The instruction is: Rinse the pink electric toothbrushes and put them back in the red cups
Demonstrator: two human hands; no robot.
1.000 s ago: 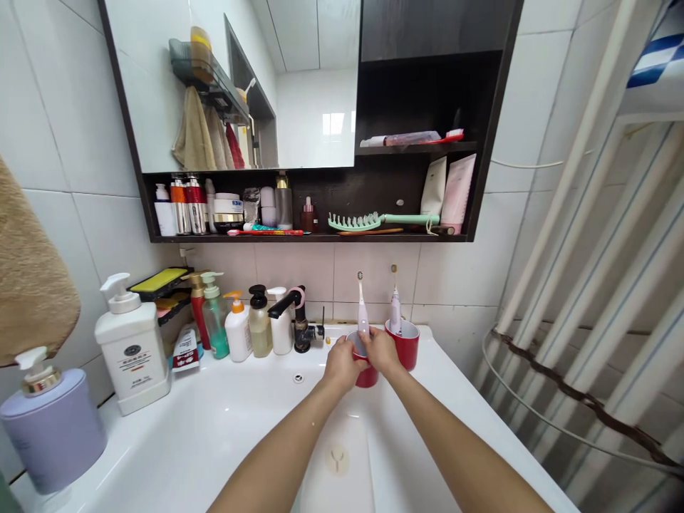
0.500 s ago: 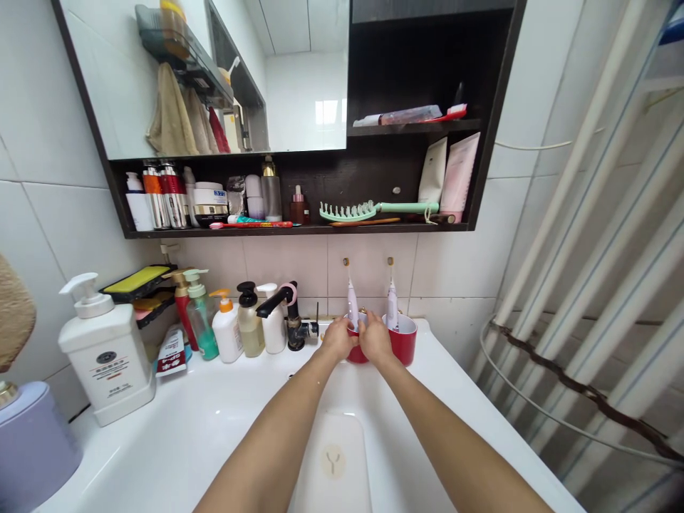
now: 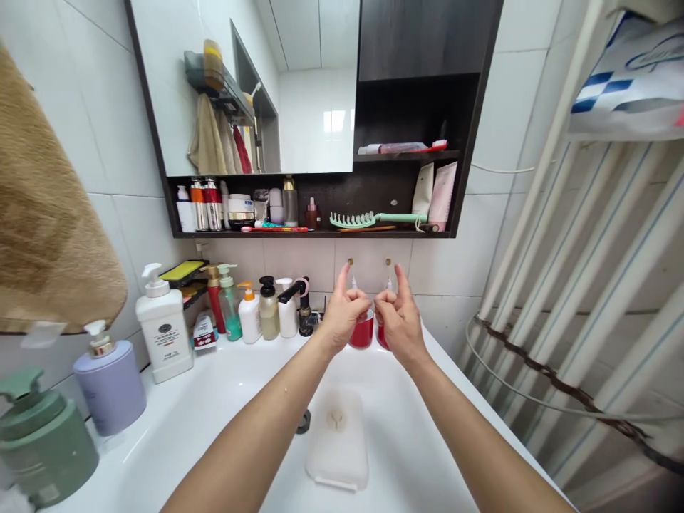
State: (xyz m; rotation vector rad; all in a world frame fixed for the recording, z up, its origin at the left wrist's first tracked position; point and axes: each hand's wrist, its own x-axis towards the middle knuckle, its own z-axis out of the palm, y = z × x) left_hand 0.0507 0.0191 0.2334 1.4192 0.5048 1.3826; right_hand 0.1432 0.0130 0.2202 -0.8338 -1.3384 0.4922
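My left hand (image 3: 342, 317) and my right hand (image 3: 402, 322) are raised side by side over the back of the white sink (image 3: 224, 399). Each is curled into a loose fist with the index finger pointing up, and nothing shows in either. Just behind them, apart from the hands, stand two red cups: the left cup (image 3: 363, 332) shows between my hands, while the right cup (image 3: 381, 336) is mostly hidden. Each cup holds an electric toothbrush, and only the heads (image 3: 350, 263) (image 3: 388, 263) peek above my fingertips.
A black tap (image 3: 299, 303) and a row of pump bottles (image 3: 251, 317) line the sink's back edge. Larger dispensers (image 3: 163, 331) stand at the left, and a white soap box (image 3: 336, 442) lies in the basin. The dark shelf (image 3: 320, 233) overhead carries toiletries and a green comb. White pipes run down the right.
Both hands have let go of the left red cup, which now stands beside the other cup. They have risen in front of the cups with index fingers up. The view pulled back.
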